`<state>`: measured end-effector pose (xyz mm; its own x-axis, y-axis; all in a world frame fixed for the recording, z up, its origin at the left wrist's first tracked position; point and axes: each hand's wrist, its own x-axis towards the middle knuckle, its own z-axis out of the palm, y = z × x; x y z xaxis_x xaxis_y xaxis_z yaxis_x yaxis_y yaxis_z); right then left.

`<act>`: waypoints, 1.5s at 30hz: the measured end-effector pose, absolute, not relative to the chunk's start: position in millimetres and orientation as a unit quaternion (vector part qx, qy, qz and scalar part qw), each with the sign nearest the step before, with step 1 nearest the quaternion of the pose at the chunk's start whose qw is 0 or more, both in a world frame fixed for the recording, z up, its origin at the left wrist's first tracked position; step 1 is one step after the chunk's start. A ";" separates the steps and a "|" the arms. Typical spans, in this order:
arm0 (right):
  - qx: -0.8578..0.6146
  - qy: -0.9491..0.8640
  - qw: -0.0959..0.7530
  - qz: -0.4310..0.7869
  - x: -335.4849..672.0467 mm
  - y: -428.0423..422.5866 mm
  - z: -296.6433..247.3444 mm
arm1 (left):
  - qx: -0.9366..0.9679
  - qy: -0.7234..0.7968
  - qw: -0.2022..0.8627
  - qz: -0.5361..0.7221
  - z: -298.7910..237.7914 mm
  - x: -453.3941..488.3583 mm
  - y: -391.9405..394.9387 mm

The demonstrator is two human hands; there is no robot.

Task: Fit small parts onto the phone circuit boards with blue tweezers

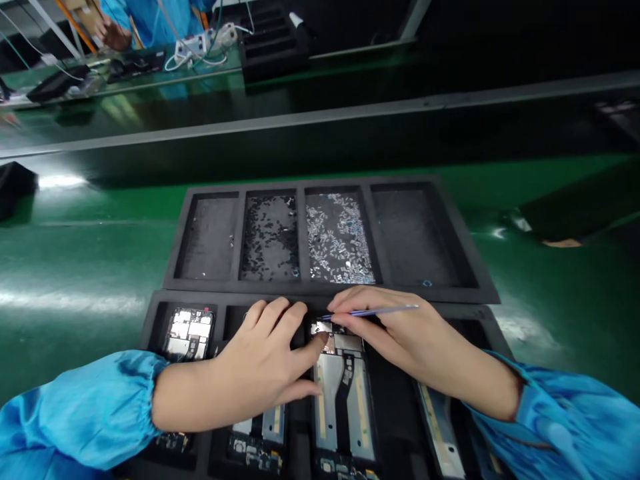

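The right hand (pixel 405 327) holds a thin blue tool (pixel 385 310), with the thumb and first finger pinching it. The tip of the tool is at the far end of an open phone (pixel 330 400), but it is too small to tell whether it touches. The phone lies flat in the near tray (pixel 200 295), around the middle, with its far end close to the tray's far edge. A black ribbon (pixel 343 400) runs down the phone's silver back. The left hand (pixel 273 360) has its fingers spread; the first finger rests on the phone's far end, near the tool's tip, and the thumb sits apart, by the phone's left side. One more phone (pixel 190 330) is by the near tray's far left corner, another (pixel 270 433) is partly under the left hand, and another (pixel 440 427) is partly under the right arm. The far tray (pixel 275 287) lies just past the near tray's far edge. It has four boxes side by side: black bits (pixel 270 230) fill the second from the left, and shiny bits (pixel 340 240) fill the third. A blue ring (pixel 427 283) sits at the near edge of the last one. Farther back, a person (pixel 155 23) in blue is behind a table (pixel 225 67) with a power strip (pixel 193 47) on it.
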<state>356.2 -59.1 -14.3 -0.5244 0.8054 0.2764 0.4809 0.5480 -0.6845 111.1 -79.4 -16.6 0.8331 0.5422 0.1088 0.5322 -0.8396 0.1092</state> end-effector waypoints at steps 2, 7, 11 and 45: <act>-0.386 -0.831 0.295 0.272 356.5 -58.8 -15.0 | 0.958 0.278 0.039 0.066 -16.4 111.0 -78.4; -0.390 -0.831 0.289 0.271 356.4 -59.0 -15.4 | 0.963 0.259 0.033 0.068 -13.4 109.3 -73.3; -0.385 -0.833 0.293 0.270 355.9 -59.4 -14.7 | 0.965 0.250 0.033 0.070 -12.2 106.7 -67.8; -0.328 -0.819 0.332 0.334 362.1 -63.7 -15.4 | 0.943 0.241 0.168 0.154 -5.7 102.1 -46.5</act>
